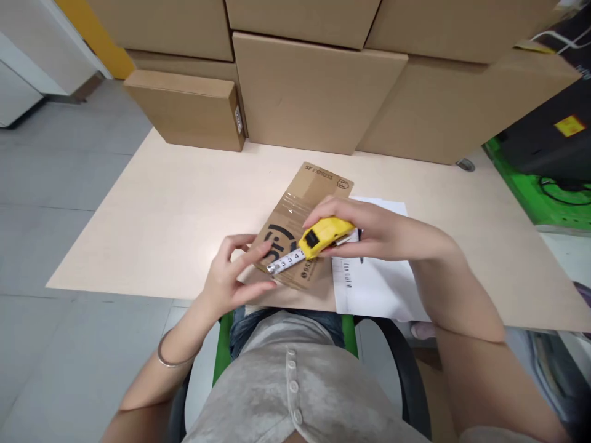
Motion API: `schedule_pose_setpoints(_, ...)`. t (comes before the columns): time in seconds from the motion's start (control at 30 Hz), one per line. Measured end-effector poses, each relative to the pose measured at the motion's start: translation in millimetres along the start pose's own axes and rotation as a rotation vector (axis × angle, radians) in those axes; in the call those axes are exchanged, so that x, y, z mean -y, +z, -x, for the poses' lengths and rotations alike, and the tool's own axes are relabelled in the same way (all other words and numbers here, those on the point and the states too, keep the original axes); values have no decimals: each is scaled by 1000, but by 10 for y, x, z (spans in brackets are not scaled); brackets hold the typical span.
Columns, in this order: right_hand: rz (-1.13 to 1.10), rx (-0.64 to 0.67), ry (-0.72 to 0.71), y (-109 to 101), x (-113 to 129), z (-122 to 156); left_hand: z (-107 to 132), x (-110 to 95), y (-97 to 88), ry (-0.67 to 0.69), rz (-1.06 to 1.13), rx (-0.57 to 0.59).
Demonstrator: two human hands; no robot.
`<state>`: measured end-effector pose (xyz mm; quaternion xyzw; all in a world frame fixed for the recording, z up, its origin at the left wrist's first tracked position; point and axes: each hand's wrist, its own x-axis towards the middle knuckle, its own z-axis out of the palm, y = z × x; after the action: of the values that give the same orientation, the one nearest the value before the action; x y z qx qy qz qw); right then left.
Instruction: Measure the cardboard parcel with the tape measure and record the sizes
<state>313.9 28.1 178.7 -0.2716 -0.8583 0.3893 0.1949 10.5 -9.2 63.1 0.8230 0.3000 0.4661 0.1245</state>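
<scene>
My right hand (369,231) is closed around a yellow tape measure (323,235) held just above a flat brown cardboard mailer (308,197) printed "SF EXPRESS". A short length of white tape blade (286,261) sticks out toward the left. My left hand (231,274) pinches the blade's metal tip with thumb and fingers, over the mailer's near left corner. The mailer lies tilted on the pale wooden table (175,215). A white sheet of paper (373,286) lies partly under my right hand and the mailer.
Several large cardboard boxes (318,92) are stacked along the table's far edge; a smaller box (189,107) stands at the far left. A green mat (545,191) and dark equipment lie at the right. Grey floor lies at the left.
</scene>
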Motion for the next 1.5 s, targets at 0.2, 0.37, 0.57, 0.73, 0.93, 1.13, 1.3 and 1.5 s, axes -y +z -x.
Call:
schedule_pose_setpoints(0.2,-120,195,-184,166,115,-187,-3,-127,20,189,-116,6)
schedule_pose_setpoints(0.37,-123,54,-88,9,23,-116,-58,-212,35,282,-58,18)
schedule_pose_setpoints(0.57,-55,-337,118,-117,-338,-313,-112,-113,19,211,152,1)
schedule_pose_setpoints(0.73,19,-341,54,-35,-339,-576,-544,531,287,-260,481,-25)
schedule_pose_setpoints(0.93,182,-316,16,56,-262,-705,-888,841,698,-403,831,153)
schedule_pose_setpoints(1.13,237,-273,16,0,-262,-639,-899,699,764,-558,1051,13)
schedule_pose_setpoints(1.3,226,-251,12,-33,-272,-608,-904,714,870,-617,1094,-40)
schedule_pose_setpoints(1.5,210,-252,23,-72,-298,-520,-872,737,961,-588,1092,-25)
